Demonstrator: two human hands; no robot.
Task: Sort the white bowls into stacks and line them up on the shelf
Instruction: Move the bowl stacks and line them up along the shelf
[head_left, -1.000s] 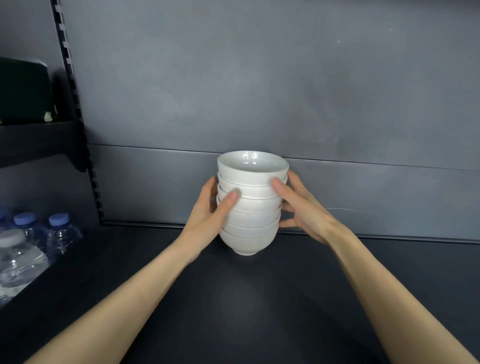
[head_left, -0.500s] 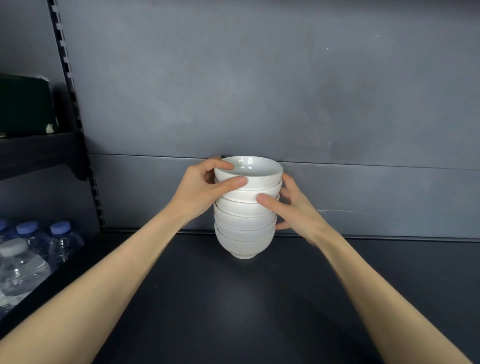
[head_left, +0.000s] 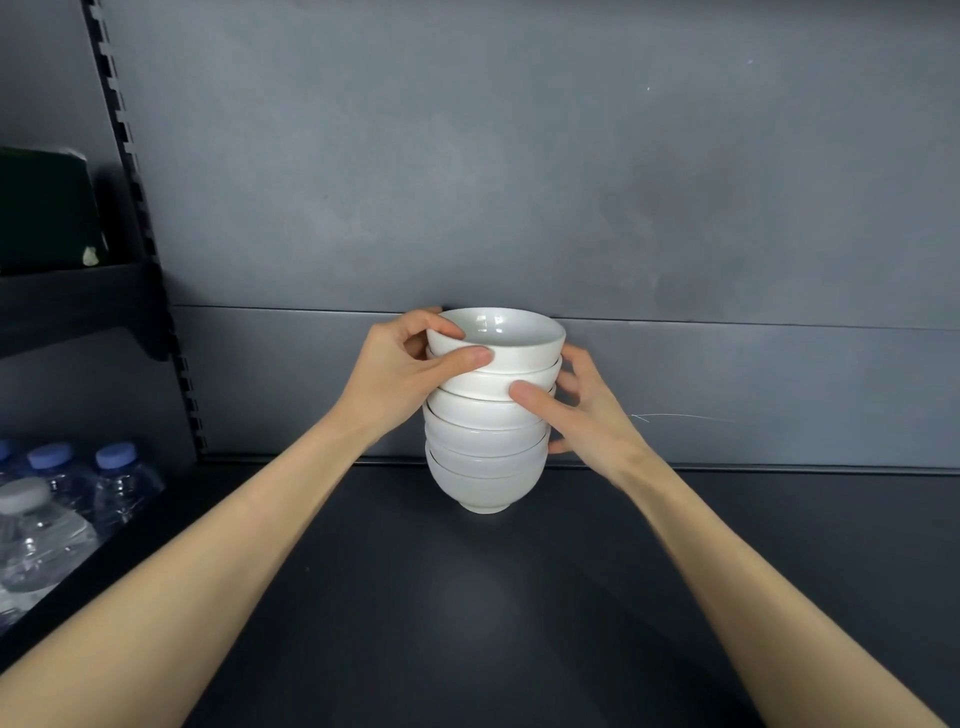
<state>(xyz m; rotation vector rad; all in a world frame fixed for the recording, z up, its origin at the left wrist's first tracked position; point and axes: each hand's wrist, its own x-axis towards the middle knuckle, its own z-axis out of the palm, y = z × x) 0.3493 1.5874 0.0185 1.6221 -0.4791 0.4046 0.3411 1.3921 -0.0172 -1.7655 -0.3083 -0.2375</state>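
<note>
A stack of several white bowls (head_left: 488, 447) stands upright on the dark shelf (head_left: 519, 597), close to the grey back panel. My left hand (head_left: 400, 374) grips the top bowl (head_left: 498, 340) at its left rim, thumb on the front of its wall and fingers curled over the edge. My right hand (head_left: 576, 415) holds the right side of the stack lower down, thumb pressed on the second bowl's wall and fingers curled behind the bowls.
Clear water bottles with blue caps (head_left: 78, 493) stand in the bay at the lower left, past a slotted black upright (head_left: 150, 260). A dark green box (head_left: 47, 208) sits on a higher shelf at the left. Dark shelf surface extends to the right of the stack.
My left hand climbed from the stack's middle to the top bowl's rim and took hold of it. My right hand slid slightly lower on the right side. The stack stayed in place.
</note>
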